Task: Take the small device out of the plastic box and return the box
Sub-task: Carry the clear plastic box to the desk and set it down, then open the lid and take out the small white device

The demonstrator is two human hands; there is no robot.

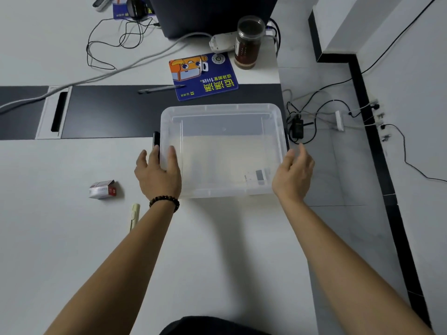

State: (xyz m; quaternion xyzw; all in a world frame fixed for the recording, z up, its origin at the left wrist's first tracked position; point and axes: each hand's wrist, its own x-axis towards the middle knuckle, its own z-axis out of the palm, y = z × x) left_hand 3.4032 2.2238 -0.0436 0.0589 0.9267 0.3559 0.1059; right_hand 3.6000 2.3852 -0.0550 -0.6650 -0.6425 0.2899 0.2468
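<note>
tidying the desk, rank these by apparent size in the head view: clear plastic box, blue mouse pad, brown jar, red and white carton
1. clear plastic box
2. blue mouse pad
3. brown jar
4. red and white carton

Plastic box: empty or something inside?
Empty: through the open top of the plastic box only its bare bottom and a label show.

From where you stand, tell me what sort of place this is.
Most likely an office: a mouse pad and a pen lie on the white desk, and cables run to a power strip on the floor.
</note>
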